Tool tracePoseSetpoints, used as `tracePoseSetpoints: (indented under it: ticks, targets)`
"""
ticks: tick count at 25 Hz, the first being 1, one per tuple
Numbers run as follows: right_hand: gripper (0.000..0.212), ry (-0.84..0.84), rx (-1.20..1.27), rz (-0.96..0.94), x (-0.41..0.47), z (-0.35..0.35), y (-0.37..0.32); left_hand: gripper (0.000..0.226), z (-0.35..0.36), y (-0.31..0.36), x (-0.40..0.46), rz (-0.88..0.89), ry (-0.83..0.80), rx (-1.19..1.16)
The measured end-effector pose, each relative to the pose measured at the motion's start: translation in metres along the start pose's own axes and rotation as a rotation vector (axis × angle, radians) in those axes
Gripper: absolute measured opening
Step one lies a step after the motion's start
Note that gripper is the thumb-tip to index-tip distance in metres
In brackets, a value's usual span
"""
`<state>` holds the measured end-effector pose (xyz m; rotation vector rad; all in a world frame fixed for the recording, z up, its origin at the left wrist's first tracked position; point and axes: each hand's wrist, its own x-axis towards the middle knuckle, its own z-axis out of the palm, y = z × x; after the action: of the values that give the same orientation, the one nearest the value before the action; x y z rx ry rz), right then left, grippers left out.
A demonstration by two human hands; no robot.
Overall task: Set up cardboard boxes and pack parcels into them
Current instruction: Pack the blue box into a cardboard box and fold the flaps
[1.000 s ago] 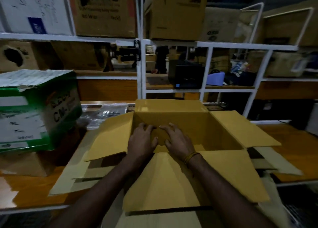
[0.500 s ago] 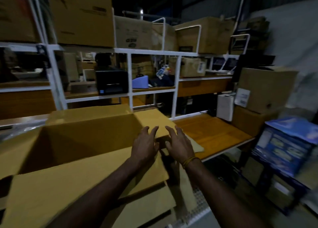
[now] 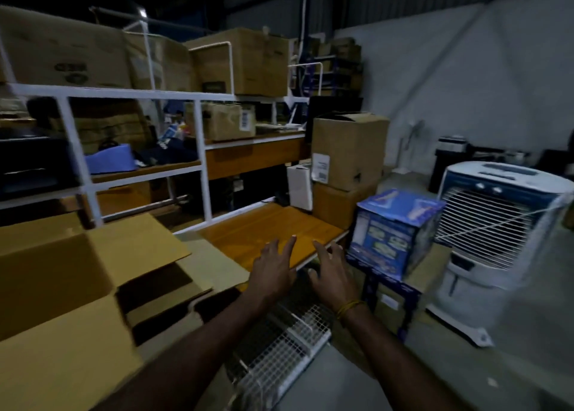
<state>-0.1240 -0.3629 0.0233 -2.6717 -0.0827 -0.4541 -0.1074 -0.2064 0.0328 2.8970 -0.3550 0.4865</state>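
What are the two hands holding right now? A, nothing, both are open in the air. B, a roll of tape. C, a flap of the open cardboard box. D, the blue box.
A: the left hand and right hand hover with fingers spread over the edge of the wooden table, apart from the open box to their left and the blue box to their right.
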Motion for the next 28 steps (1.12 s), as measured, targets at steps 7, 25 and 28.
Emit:
tracePoseSetpoints:
  ticks: [7, 25, 28]
  targets:
    - [0.069, 0.071, -0.079, 0.199, 0.031, -0.003, 0.101, 0.083, 0.058, 0.081, 0.078, 0.157, -0.055, -0.035]
    - [0.074, 0.097, -0.279, 0.433, 0.211, 0.023, 0.261, 0.083, 0.186, 0.148, 0.313, 0.367, -0.222, -0.162]
    - [0.073, 0.093, -0.276, 0.451, 0.233, 0.026, 0.287, 0.086, 0.206, 0.167, 0.338, 0.412, -0.255, -0.182]
